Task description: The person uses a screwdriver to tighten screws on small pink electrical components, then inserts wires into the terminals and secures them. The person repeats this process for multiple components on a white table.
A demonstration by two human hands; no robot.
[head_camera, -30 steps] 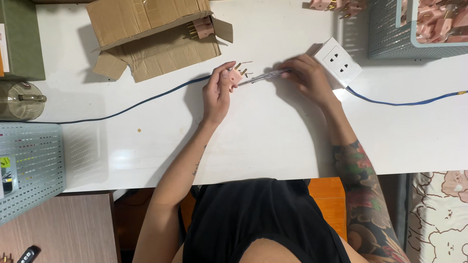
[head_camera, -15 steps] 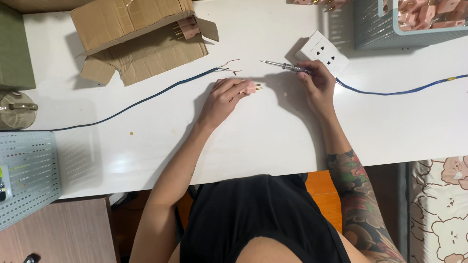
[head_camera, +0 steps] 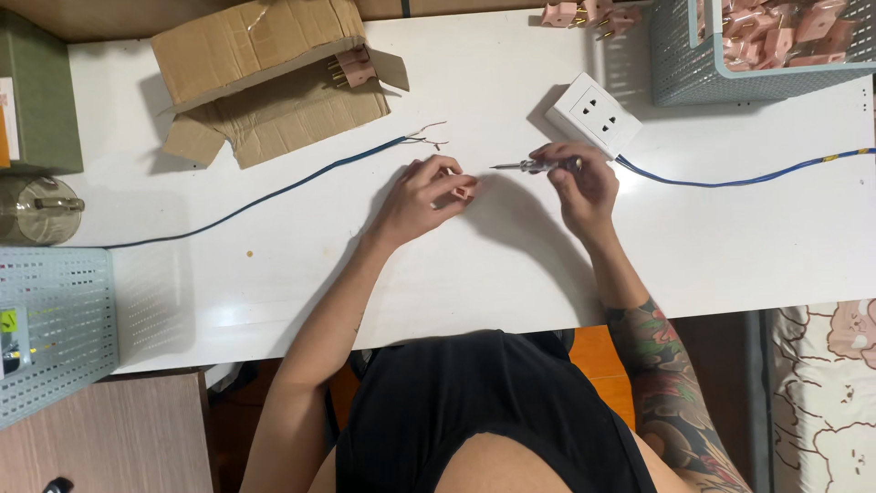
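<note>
On the white table (head_camera: 511, 265), the left hand (head_camera: 422, 194) pinches a small pink plug (head_camera: 464, 189) in curled fingertips, just near of the blue cable's (head_camera: 301, 180) bared wire ends. Right of it, the right hand (head_camera: 581, 183) grips a slim screwdriver (head_camera: 525, 166), tip pointing left, beside the white socket (head_camera: 595, 113).

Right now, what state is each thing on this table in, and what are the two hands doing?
left hand: closed on a small pink plug part
right hand: gripping a screwdriver, tip pointing toward the left hand
blue cable: lying loose, bare wire ends splayed, untouched
white socket: flat on the table, holes up
cardboard box: open, flaps spread
blue basket: filled with pink plugs
</note>
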